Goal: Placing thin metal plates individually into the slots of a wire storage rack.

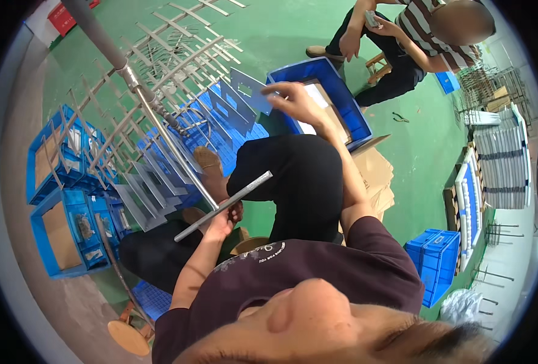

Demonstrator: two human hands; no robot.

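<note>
Sits well apart from a red box (66, 16) bearing small white writing. Curls left hand (221, 223) round a metal bar (250, 187). Wears a pale-lettered dark shirt (323, 264). Apparently pinches a grey plate (259, 98) with right hand (296, 102), beside a blue crate (358, 124).

The floor (423, 151) is green. On it lie 1 pair of pliers (400, 117) and cardboard (372, 170), with a blue bin (357, 124) just beside.
</note>
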